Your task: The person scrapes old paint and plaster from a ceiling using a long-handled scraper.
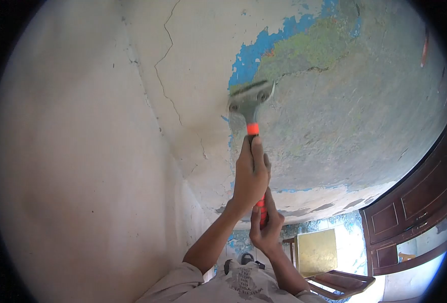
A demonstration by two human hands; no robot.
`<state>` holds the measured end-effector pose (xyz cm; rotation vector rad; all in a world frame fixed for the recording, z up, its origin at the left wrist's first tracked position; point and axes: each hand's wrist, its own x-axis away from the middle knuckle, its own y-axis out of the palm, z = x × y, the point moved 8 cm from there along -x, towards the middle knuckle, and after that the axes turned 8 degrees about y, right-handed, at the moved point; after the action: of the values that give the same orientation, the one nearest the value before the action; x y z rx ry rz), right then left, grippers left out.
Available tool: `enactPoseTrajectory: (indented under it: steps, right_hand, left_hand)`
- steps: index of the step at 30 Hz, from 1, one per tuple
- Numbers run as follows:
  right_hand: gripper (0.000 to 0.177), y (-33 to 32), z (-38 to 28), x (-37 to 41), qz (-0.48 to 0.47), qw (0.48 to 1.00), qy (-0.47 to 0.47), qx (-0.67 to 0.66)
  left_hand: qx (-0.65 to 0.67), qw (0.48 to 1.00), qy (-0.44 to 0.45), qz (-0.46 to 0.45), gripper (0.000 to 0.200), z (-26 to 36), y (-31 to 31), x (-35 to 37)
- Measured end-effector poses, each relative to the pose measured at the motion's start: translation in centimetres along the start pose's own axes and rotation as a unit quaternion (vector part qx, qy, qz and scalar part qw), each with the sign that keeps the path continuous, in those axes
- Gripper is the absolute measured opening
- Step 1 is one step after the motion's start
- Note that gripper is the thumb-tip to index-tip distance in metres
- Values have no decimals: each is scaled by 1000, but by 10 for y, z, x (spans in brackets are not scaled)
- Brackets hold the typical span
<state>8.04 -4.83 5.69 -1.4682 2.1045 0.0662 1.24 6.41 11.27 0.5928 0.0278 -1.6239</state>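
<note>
A scraper with a metal blade (251,97) and an orange handle (253,129) is pressed flat against a wall. The blade sits where white paint (198,60) meets bare grey plaster (344,116). My left hand (251,174) grips the upper part of the handle, with a finger stretched along it toward the blade. Lower down, my right hand (266,227) is closed around the handle's end. Patches of blue paint (256,53) and a greenish layer (309,48) remain just above the blade.
Long cracks (165,55) run through the white paint left of the blade. A dark wooden panelled door (415,202) stands at the right. Below it are a wooden chair (342,283) and a yellow board (317,250). A plain white wall (82,166) fills the left.
</note>
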Motion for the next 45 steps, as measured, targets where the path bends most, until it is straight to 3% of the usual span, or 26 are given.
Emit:
enactPoseTrajectory:
  steps: [3,8,12,17,20,32,38,45]
  right_hand:
    - [56,-4,-17,-10,-22,999,23,-6]
    - [55,2,-8,1,14,999,-49,-3]
    - [55,0,-17,-8,-8,1000,9,-27]
    - [55,0,-15,-8,-15,1000,1,-17]
    - [55,-1,-21,-11,1,1000,-22,-14]
    - [57,-3,-29,-12,-18,1000,9,-17]
    - [56,-1,-29,-7,4,999,-35,-16]
    - [56,-2,-34,-6,-12,998,29,-57]
  left_hand:
    - [25,1000,-16,-6,33,24,7,-5]
    - [-16,1000,3,0,32,-3,-4,2]
    - [0,1000,2,-17,32,22,6,-7]
    - [7,1000,-19,-14,33,17,4,-4]
    - [3,1000,13,-5,35,24,7,-7]
    - [41,999,-22,-27,36,30,10,-10]
    - [23,999,-26,-25,35,27,5,-6]
    - [17,999,-11,-37,33,31,9,-8]
